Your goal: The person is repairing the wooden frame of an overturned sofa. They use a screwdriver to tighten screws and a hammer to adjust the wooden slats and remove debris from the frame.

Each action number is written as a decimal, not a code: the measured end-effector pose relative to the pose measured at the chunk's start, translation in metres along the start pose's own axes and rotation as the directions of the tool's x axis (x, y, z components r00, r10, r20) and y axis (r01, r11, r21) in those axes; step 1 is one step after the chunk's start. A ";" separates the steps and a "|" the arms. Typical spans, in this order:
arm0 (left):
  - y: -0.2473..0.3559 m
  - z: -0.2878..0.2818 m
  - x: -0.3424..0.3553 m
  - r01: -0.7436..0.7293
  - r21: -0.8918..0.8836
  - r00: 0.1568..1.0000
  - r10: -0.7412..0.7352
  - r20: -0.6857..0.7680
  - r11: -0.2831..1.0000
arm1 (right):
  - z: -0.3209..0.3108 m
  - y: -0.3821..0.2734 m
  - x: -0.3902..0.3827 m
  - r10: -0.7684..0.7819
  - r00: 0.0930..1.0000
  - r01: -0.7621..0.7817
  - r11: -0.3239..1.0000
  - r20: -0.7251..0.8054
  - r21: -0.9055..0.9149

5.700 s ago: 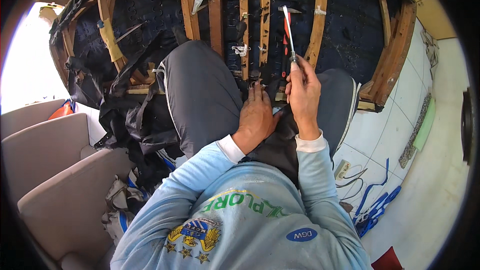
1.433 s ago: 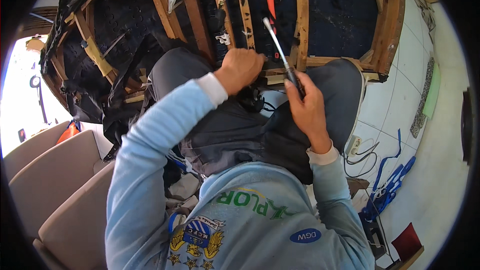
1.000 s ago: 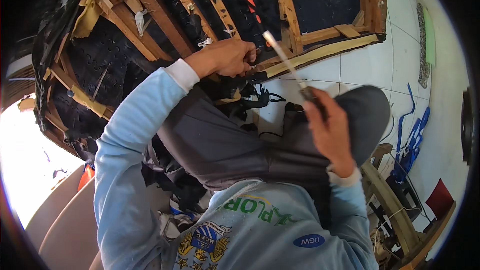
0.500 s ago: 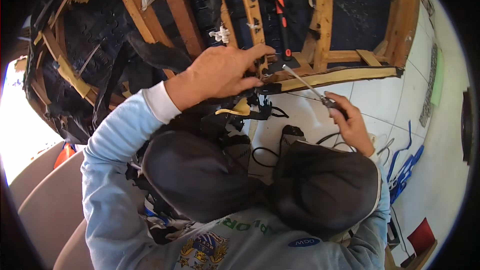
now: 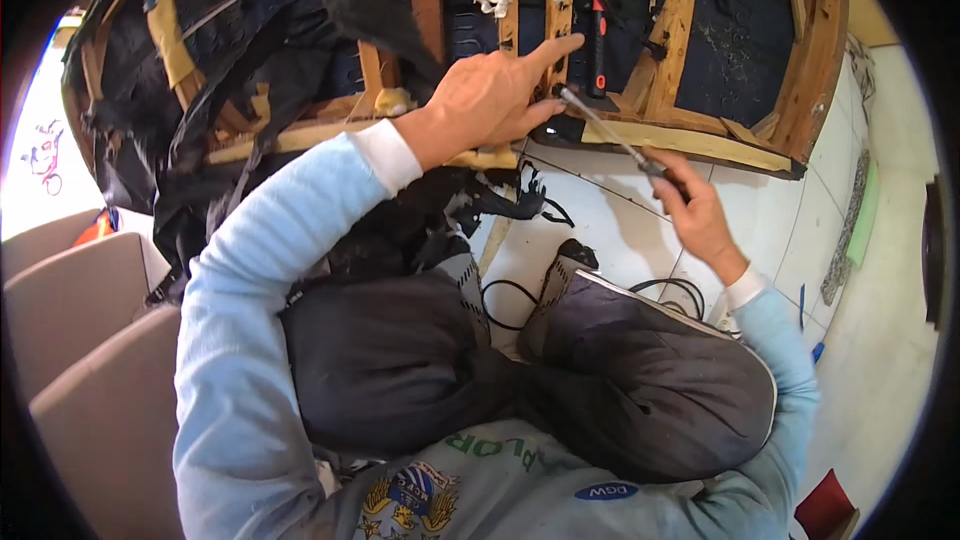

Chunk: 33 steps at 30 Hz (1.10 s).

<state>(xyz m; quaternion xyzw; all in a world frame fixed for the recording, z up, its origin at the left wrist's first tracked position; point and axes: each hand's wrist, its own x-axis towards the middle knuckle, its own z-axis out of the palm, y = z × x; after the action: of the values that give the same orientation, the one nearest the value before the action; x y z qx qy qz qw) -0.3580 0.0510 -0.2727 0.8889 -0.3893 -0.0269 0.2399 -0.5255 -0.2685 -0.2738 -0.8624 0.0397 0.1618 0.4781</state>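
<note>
My right hand point(image 5: 700, 220) is closed round the dark handle of a screwdriver point(image 5: 607, 130). Its metal shaft slants up and left, the tip touching or just over the front wooden rail point(image 5: 680, 139) of a stripped furniture frame. Beside that tip, my left hand point(image 5: 485, 105) lies on the frame, index finger stretched out over a wooden slat point(image 5: 558, 0) and thumb apart below it; its other fingers are largely hidden. Torn black fabric point(image 5: 375, 20) hangs about the frame to its left. A red-and-black-handled tool point(image 5: 599, 35) lies inside the frame, just right of the index finger.
Black cloth scraps point(image 5: 500, 202) lie near my feet on the white tiled floor point(image 5: 600, 205). A black cable point(image 5: 505, 290) loops between my legs. Beige curved panels point(image 5: 90, 330) stand at the left, and a green strip point(image 5: 862, 210) lies along the right wall.
The view has shifted, and the frame sits differently in it. The screwdriver tip is now closer to my left hand, at the rail. My left index finger points further out.
</note>
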 end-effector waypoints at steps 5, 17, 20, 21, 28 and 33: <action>0.006 0.013 -0.015 0.164 -0.089 0.980 -0.173 -0.095 0.982 | -0.019 -0.009 0.007 -0.131 0.990 0.129 0.991 -0.056 -0.040; 0.036 0.037 -0.024 0.413 -0.195 0.854 -0.452 -0.257 0.890 | 0.115 0.025 -0.008 -0.102 0.945 0.170 0.965 -0.312 0.200; 0.036 0.041 -0.024 0.416 -0.189 0.838 -0.456 -0.300 0.889 | 0.148 0.023 -0.011 -0.050 0.917 0.182 0.936 -0.396 0.303; 0.036 0.042 -0.023 0.410 -0.179 0.837 -0.447 -0.316 0.894 | 0.158 0.021 -0.011 -0.020 0.907 0.183 0.919 -0.420 0.350; 0.035 0.039 -0.020 0.422 -0.196 0.833 -0.464 -0.302 0.885 | 0.192 0.002 -0.002 0.050 0.884 0.210 0.846 -0.465 0.489; 0.039 0.045 -0.022 0.436 -0.206 0.810 -0.482 -0.334 0.876 | 0.184 0.012 -0.002 -0.012 0.849 0.212 0.924 -0.529 0.319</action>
<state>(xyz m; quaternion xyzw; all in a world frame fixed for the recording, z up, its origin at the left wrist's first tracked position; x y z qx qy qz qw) -0.4106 0.0259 -0.2979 0.9289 -0.1074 0.0633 0.3487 -0.5750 -0.1210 -0.3733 -0.7704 0.1448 -0.1146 0.6102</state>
